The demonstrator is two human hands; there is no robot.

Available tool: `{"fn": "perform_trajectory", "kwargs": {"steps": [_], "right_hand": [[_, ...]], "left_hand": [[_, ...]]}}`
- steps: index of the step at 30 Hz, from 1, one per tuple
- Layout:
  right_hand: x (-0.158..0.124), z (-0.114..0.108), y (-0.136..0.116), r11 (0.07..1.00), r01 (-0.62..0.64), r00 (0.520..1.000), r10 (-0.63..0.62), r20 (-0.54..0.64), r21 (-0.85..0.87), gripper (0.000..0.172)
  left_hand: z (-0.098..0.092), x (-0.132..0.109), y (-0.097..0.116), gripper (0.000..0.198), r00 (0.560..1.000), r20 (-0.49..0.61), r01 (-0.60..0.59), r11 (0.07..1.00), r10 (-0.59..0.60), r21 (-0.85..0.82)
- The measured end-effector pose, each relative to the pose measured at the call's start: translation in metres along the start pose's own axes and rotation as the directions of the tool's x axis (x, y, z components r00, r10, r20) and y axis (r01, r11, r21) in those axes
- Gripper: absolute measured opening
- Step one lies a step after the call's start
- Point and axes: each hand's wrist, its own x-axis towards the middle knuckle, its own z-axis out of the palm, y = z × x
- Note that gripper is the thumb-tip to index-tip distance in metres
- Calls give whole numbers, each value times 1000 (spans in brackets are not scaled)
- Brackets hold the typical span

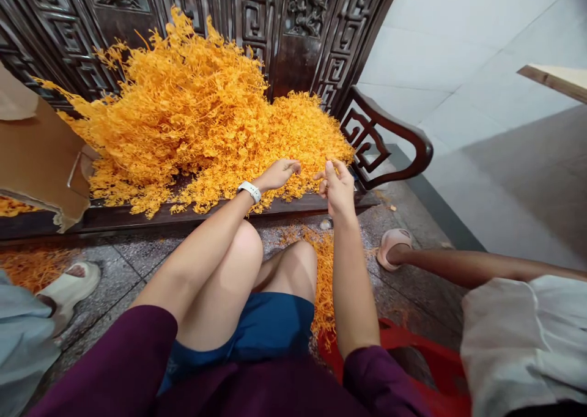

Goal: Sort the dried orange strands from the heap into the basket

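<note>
A big heap of orange plastic sprigs (202, 111) lies on a dark carved wooden bench (385, 136). My left hand (279, 173), with a white watch on its wrist, reaches into the front edge of the heap with its fingers curled on the sprigs. Just to its right, my right hand (338, 186) is raised with its fingers pinched together on a small orange piece. More orange sprigs (323, 270) lie on the floor between my knees and below the hands.
A brown cardboard box (41, 160) stands on the bench at the left. Another person's leg and sandal (394, 246) stretch in from the right; someone's foot in a pale sandal (68, 285) is at the left. A red stool (413, 356) is beneath me.
</note>
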Motion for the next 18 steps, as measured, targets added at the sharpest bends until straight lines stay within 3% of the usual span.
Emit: {"fn": "perform_trajectory", "kwargs": {"steps": [4, 7, 10, 13, 15, 16, 17, 18], "right_hand": [[3, -14, 7, 998, 67, 997, -67, -49, 5, 44], [3, -24, 10, 999, 38, 994, -39, -106, -11, 50], [5, -29, 16, 998, 22, 998, -26, -57, -54, 57], [9, -33, 23, 996, 51, 997, -54, -57, -68, 49], [6, -35, 22, 996, 52, 995, -58, -80, -78, 44], [1, -36, 18, 994, 41, 999, -44, -28, -104, 44], [-7, -37, 11, 988, 36, 994, -20, 103, -149, 45], [-18, -37, 2, 980, 55, 947, 10, 320, -194, 46]], "left_hand": [[2, 1, 2, 50, 998, 45, 47, 998, -49, 40], [3, 2, 1, 50, 996, 63, 59, 996, -63, 66], [6, 4, -1, 45, 995, 85, 44, 994, -53, 99], [9, 5, -3, 40, 994, 98, 33, 992, -45, 126], [10, 5, -6, 41, 998, 47, 38, 989, -45, 140], [9, 5, -7, 42, 999, -3, 47, 988, -47, 147], [8, 5, -9, 43, 997, -54, 55, 986, -47, 159], [6, 4, -11, 45, 993, -104, 64, 983, -47, 174]]}}
